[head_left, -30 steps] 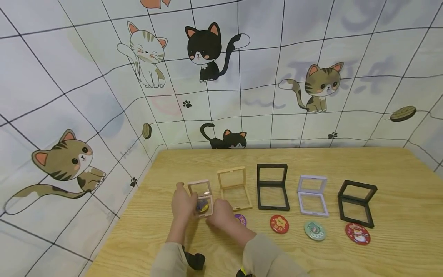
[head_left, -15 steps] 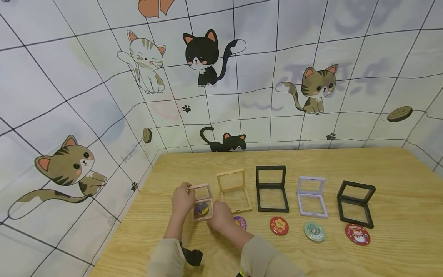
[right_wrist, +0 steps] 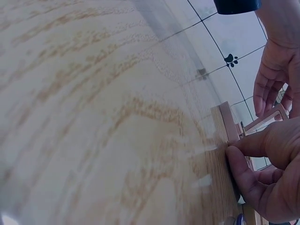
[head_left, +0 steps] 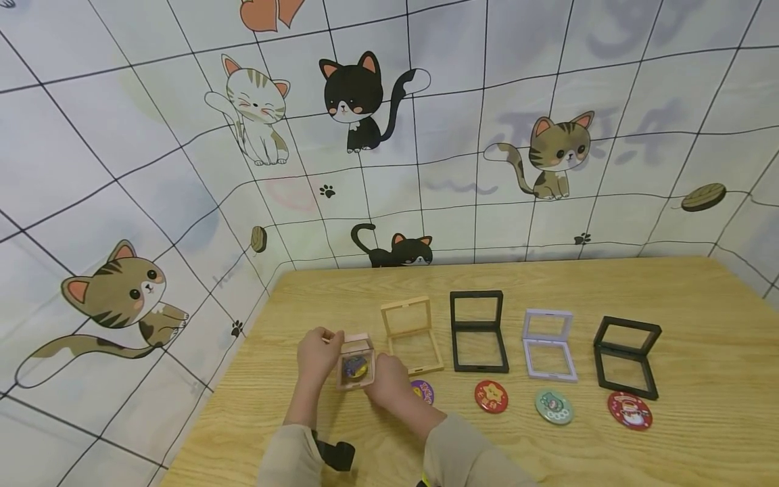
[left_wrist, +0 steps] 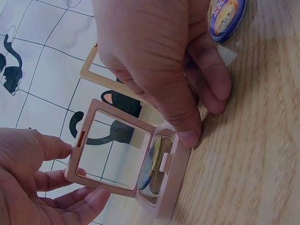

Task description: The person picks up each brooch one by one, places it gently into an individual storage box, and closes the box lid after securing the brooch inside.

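A small pink display frame (head_left: 339,371) with clear film windows stands on the table at the left, its lid (left_wrist: 76,154) part-way up over the base. In the base lies a round pin badge (head_left: 356,367) with purple and yellow on it. My left hand (head_left: 319,358) holds the lid's free edge between thumb and fingers. At the base's right front corner, my right hand (head_left: 392,384) grips the edge, thumb and forefinger close together in the right wrist view. A purple badge (head_left: 424,391) is partly hidden behind my right forearm.
To the right stand several more raised frames: yellow (head_left: 442,352), black (head_left: 477,369), lilac (head_left: 550,376) and another black one (head_left: 627,389). In front of them lie a red star badge (head_left: 491,396), a green badge (head_left: 554,406) and a red snowman badge (head_left: 629,410).
My left hand has gone from beside the base up to the lid's edge. The pink lid has swung lower over the base, while my right hand stays at the corner.
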